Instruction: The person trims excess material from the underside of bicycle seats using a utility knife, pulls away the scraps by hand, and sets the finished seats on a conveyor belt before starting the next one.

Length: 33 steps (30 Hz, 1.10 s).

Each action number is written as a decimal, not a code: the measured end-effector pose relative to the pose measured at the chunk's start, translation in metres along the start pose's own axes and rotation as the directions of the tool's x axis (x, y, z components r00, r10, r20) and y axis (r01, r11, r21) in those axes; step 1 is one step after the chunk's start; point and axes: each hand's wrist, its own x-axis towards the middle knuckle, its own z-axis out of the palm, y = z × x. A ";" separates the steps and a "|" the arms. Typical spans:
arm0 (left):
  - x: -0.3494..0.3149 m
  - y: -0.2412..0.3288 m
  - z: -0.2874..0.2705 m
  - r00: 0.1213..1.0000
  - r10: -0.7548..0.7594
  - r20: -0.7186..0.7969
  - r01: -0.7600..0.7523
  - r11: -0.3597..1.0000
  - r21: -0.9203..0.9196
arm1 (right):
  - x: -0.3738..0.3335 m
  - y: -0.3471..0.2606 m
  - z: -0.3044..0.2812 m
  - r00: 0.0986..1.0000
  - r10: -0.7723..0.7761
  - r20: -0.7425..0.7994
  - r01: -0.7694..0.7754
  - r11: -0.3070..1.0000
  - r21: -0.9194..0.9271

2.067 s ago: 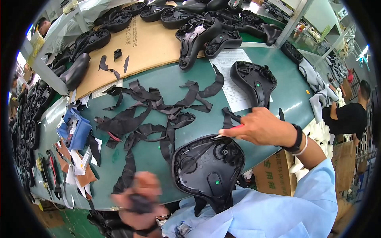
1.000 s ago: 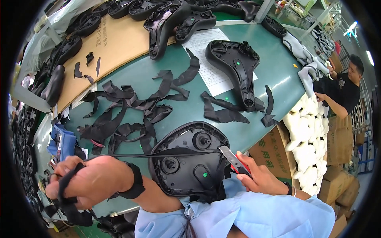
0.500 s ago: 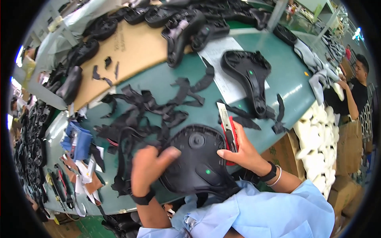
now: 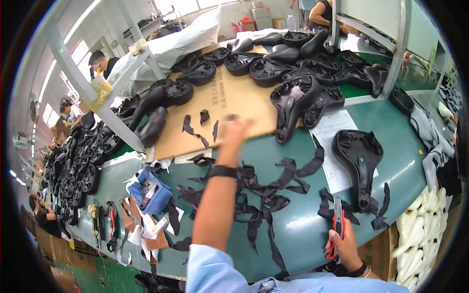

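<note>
My right hand (image 4: 346, 245) grips a utility knife (image 4: 339, 225) with a red-and-black handle, its blade pointing away from me over the table's near right. Stretched far forward, my left hand (image 4: 235, 131) is over the cardboard sheet (image 4: 244, 105); motion smears its fingers, and a small dark patch at their tips cannot be made out. Black fabric strips (image 4: 251, 183) lie tangled beneath my left forearm, with small black scraps (image 4: 204, 116) beside the hand. An upturned black bicycle saddle (image 4: 359, 161) rests beyond the knife, partly on a white printed sheet (image 4: 334, 134).
Black saddles (image 4: 271, 71) are heaped along the far edge, more at the left. A blue container (image 4: 155, 193) stands among scraps and tools at left. Metal posts (image 4: 398, 49) rise at the back. Off the right edge are cream-coloured saddle-shaped pads (image 4: 415, 234). Other people work farther off.
My left hand has swung forward over the cardboard. The saddle that was between my hands no longer shows there. My right hand still has the knife. The view has tilted up.
</note>
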 end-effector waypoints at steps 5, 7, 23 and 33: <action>0.020 -0.027 0.084 0.988 -0.039 0.147 -0.010 0.950 0.313 | -0.002 -0.010 0.022 0.992 -0.128 0.012 0.128 0.992 0.003; 0.025 -0.037 0.097 0.991 -0.047 0.127 0.035 0.995 0.092 | -0.005 0.004 0.021 0.990 -0.144 -0.008 0.144 0.990 0.001; -0.244 -0.018 -0.065 0.968 0.022 0.249 0.102 0.875 -0.474 | 0.013 -0.014 0.005 0.888 -0.460 -0.024 0.425 0.839 -0.338; -0.255 0.003 -0.043 0.903 -0.383 0.193 0.427 0.842 -0.331 | 0.005 -0.051 -0.013 0.642 -0.553 0.531 0.760 0.365 -0.538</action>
